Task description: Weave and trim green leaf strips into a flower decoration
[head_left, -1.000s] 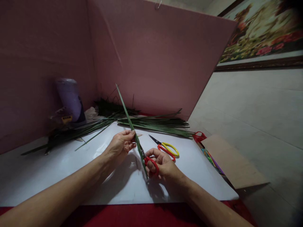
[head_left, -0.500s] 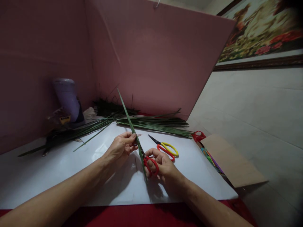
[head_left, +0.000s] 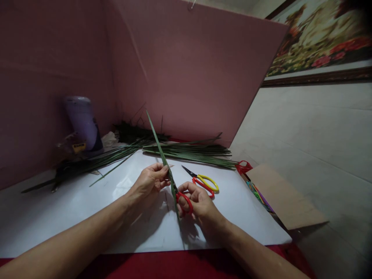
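Observation:
A long green leaf strip [head_left: 157,140] runs slanting over the white board, its tip up and away from me. My left hand [head_left: 152,179] pinches it near the middle between thumb and fingers. In my right hand [head_left: 200,205] is a pair of red-handled scissors [head_left: 191,204], fingers through the loops. Their blades lie along the lower part of the strip, just below my left fingertips; the strip partly hides them. To the right of the strip, a second pair of scissors [head_left: 205,183] with one yellow and one red handle rests on the board.
Bundles of green leaf strips [head_left: 192,153] lie along the back, with more strips [head_left: 95,161] at the left. A purple container [head_left: 83,122] stands back left. At the right is a cardboard box [head_left: 286,197] with colourful items. Pink panels [head_left: 186,73] rise behind the white board [head_left: 95,213].
The scissors' handles have drawn slightly closer together in my right hand. The leaf strip's tip has shifted a little to the right; my left hand keeps its pinch.

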Tool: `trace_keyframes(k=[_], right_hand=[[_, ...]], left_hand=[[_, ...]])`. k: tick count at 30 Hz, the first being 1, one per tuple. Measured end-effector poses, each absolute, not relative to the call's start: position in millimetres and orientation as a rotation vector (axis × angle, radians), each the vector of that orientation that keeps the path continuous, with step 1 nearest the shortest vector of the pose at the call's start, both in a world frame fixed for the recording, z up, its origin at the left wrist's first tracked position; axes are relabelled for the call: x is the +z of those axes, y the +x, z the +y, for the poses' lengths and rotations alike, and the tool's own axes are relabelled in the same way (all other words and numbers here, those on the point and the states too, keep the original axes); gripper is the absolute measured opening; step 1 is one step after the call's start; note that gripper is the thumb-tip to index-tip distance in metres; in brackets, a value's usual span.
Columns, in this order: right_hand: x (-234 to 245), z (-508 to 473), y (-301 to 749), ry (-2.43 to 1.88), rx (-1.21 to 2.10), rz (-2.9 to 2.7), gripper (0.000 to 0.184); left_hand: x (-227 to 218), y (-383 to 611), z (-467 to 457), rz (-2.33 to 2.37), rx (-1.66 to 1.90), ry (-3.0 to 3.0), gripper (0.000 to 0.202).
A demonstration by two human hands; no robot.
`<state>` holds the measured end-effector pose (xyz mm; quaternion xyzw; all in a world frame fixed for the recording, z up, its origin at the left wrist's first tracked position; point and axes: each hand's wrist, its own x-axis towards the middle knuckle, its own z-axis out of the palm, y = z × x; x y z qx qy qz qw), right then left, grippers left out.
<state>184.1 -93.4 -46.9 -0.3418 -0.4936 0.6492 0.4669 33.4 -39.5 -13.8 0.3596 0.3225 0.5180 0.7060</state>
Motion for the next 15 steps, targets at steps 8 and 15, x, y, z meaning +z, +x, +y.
trace_keyframes(k=[8,15], right_hand=[[-44.2,-92.5,181.8,-0.888,1.551,-1.186,0.040],[-43.4,-93.5,181.9,-0.881,1.554,-1.165,0.038]], left_hand=[[-15.7,33.3,-40.5,0.712,1.148,0.805,0.015],[-19.3,32.9,-39.2,0.715,1.136,0.806,0.016]])
